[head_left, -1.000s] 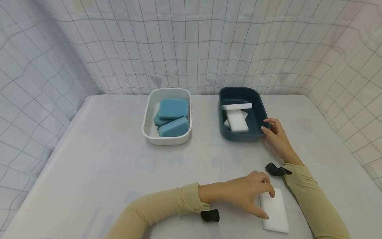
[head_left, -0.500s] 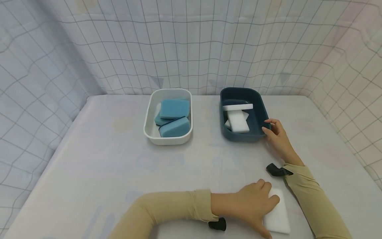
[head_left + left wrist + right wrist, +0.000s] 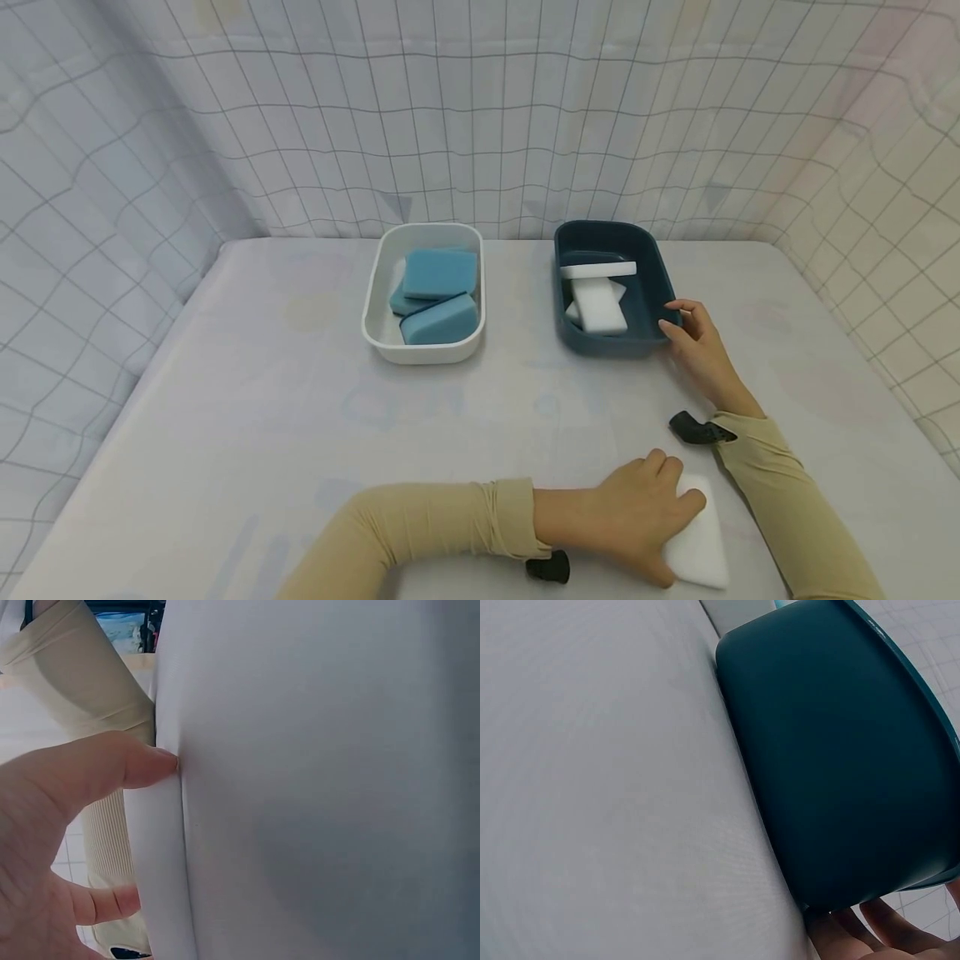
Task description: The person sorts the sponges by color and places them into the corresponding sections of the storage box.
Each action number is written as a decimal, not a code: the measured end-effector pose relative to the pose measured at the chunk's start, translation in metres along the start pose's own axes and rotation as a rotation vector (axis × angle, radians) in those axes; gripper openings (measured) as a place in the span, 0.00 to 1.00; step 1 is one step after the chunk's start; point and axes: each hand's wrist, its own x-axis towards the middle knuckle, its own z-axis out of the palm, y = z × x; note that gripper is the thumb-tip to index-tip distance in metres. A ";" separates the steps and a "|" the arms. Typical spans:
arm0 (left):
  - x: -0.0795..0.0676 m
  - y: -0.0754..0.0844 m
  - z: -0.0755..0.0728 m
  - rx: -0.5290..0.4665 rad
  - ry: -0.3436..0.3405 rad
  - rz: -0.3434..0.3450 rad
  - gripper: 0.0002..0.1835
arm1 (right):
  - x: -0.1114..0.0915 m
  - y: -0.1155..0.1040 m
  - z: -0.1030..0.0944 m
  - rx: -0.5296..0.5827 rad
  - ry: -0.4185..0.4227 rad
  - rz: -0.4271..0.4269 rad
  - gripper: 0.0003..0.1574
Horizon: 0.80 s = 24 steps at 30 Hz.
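Note:
My left hand [image 3: 637, 517] grips a flat white sponge [image 3: 701, 542] lying on the table at the front right. In the left wrist view the thumb [image 3: 142, 765] and a finger sit along the edge of the white sponge [image 3: 161, 877]. My right hand [image 3: 701, 350] holds the near right corner of a dark teal bin [image 3: 648, 346]. The right wrist view has its fingers [image 3: 900, 930] against the wall of the teal bin [image 3: 840, 765]. Inside that bin lie several white sponges [image 3: 597, 306], one leaning across the others.
To the left of the teal bin stands a white bin [image 3: 423, 354] with several blue sponges [image 3: 440, 273] in it. The white cloth-covered table [image 3: 262, 383] is enclosed by gridded curtains [image 3: 480, 125] at the back and sides.
My left hand has come down and to the right onto the white sponge, its fingers closing round it. The right hand stays at the teal bin's corner.

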 end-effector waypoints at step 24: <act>-0.002 -0.029 -0.025 -0.207 -0.067 -0.054 0.34 | 0.001 0.002 -0.001 -0.031 0.003 -0.016 0.17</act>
